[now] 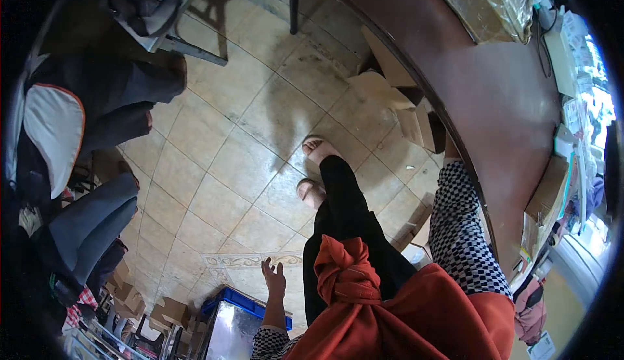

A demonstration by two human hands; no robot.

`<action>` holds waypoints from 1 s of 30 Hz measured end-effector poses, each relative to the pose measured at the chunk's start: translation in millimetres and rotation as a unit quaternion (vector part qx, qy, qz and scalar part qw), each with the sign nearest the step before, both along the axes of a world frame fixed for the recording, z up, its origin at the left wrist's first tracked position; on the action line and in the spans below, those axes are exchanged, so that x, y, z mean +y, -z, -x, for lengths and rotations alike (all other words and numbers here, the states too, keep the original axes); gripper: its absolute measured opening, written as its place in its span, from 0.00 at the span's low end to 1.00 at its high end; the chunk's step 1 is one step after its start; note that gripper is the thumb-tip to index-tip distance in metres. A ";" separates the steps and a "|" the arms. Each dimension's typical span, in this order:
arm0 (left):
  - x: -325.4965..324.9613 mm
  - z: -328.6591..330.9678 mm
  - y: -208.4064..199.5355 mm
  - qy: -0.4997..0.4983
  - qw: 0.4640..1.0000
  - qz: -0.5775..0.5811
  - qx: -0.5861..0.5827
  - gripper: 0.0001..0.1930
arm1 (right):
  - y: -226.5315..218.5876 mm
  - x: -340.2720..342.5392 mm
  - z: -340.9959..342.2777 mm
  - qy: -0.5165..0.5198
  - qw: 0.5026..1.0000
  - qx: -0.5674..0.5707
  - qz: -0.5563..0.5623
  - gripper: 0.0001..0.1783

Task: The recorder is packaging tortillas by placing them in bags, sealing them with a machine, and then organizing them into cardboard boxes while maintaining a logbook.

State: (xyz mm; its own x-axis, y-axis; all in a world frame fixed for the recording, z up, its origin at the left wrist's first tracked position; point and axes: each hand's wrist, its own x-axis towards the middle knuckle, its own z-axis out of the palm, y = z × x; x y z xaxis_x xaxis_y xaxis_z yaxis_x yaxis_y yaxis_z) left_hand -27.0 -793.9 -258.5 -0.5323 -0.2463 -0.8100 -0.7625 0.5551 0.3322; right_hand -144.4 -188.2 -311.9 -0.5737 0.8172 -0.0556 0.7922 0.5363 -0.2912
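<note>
My left hand (274,279) is raised at the lower middle, fingers apart and somewhat curled, with nothing in it. It hangs in the air above the tiled floor, beyond a blue-rimmed container. On the right, my right arm in a black-and-white checked sleeve (458,223) stretches forward beside the curved edge of a brown table (491,93). Only a sliver of skin shows past the cuff; the table edge hides the fingers of my right hand (450,149). Nearest to it is an open cardboard box (416,126) at the table's underside.
Two people sit at the left, one in blue-grey trousers (94,223). A dark bag (146,9) lies on a small table at the upper left. A plastic-wrapped carton (487,2) rests on the brown table. Small cardboard boxes (170,311) and a blue-rimmed container (244,301) stand at the lower left.
</note>
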 end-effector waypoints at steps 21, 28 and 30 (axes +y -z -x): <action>9.4 -12.9 5.4 0.008 1.000 -0.015 0.016 0.24 | 64.8 13.6 54.4 -0.048 0.984 -0.162 -0.054 0.19; 13.1 68.0 -143.8 -0.078 0.992 0.064 0.074 0.18 | -37.0 -164.9 83.2 -0.265 0.938 -0.208 0.085 0.17; -0.2 76.9 -165.3 -0.109 0.983 0.070 0.132 0.26 | -137.0 -250.2 105.3 -0.353 0.919 -0.098 0.147 0.19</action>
State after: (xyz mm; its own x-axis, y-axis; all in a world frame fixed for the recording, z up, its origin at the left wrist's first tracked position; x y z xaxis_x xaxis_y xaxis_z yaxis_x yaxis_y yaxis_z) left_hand -103.9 -794.1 -93.2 -0.6416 -0.4770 -0.6007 -0.7659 0.4416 0.4674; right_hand -249.7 -438.4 -174.9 -0.9104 0.1793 -0.3730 0.3305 0.8574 -0.3945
